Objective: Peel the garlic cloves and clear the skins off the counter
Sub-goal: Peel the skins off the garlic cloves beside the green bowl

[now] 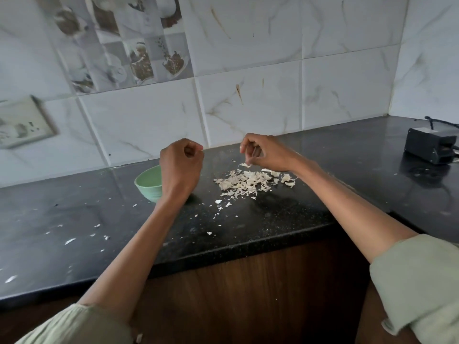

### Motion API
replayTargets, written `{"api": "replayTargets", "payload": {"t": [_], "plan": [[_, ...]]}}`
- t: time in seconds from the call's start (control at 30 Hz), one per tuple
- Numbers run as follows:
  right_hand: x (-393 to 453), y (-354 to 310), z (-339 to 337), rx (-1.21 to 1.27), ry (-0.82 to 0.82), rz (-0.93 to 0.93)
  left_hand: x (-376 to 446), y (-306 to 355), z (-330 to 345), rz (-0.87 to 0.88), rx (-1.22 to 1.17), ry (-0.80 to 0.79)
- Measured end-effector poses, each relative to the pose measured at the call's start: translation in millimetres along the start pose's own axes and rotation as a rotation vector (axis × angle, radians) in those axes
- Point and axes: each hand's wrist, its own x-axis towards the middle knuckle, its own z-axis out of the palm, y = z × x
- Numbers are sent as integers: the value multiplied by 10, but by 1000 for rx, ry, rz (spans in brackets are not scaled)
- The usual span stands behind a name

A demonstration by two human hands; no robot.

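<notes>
While both forearms reach out from pale green sleeves [422,281] over a wooden cabinet front [260,294], the black counter [273,227] stretches ahead, and everything below is placed relative to the pile of garlic skins [248,182] lying near its middle. Nearer the viewer than the pile, small loose flakes [218,201] dot the counter, with more scattered far to its left. Just left of the pile, the left hand [181,165] is raised above the counter with its fingers curled into a loose fist; whether it holds a clove cannot be told. Partly hidden behind that hand, further left of the pile, sits a pale green bowl [146,182]; its contents cannot be seen. Directly above the far edge of the pile, the right hand [263,152] hovers with fingers curled downward, its fingertips pinching a scrap of skin [244,165] just over the heap. Well to the right of the pile, near the corner, stands a small black box [429,145] with a cord. Beyond the pile rises a white marbled tile wall [248,108], with a switch plate [22,122] far to the left.
</notes>
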Motion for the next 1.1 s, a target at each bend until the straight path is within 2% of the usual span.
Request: {"api": "replayTargets", "payload": {"t": [0.13, 0.37, 0.47, 0.6, 0.73, 0.87, 1.0, 1.1], "plan": [[-159, -121, -33, 25, 66, 64, 16, -134, -289, 35, 176, -87], [-405, -109, -434, -258, -125, 238, 43, -121, -366, 137, 438, -83], [-487, -20, -565, -311, -193, 317, 16, -47, -262, 211, 421, -78], [-561, 37, -610, -304, -371, 380, -78, 143, 23, 334, 345, -146], [-566, 86, -573, -222, -436, 387, -140, 304, 431, 343, 299, -246], [-499, 149, -621, -149, -404, 361, -31, 343, 761, 350, 277, -337], [-251, 202, -714, 0, -162, 278, 10, 187, 1004, 322, 171, -384], [4, 361, -619, 69, -22, 314, 60, 18, 1074, 278, 93, -452]]}}
